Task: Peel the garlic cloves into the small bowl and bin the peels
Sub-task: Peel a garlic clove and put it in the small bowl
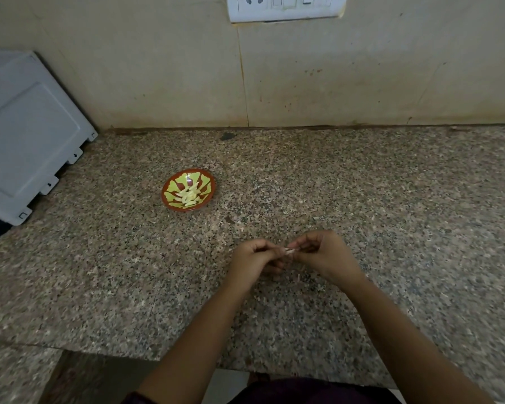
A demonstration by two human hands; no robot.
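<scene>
Several pale peeled garlic cloves (188, 195) already lie in the small red-brown bowl with yellow-green petals (164, 199), well apart from the hands on the speckled granite counter (362, 185). Left hand (254, 260) and right hand (324, 255) meet above the counter's near part, each grip pinched on one small garlic clove (290, 251). I'd say its peeling is underway. No unpeeled pile or bin shows, so binning remains.

The small bowl (166, 188), red-brown with yellow-green petals, stands upright and holds pale peeled cloves (189, 195). Right of it and nearer the person, a whitish garlic clove (290, 251) is pinched between the left hand (252, 262) and the right hand (322, 255).
</scene>
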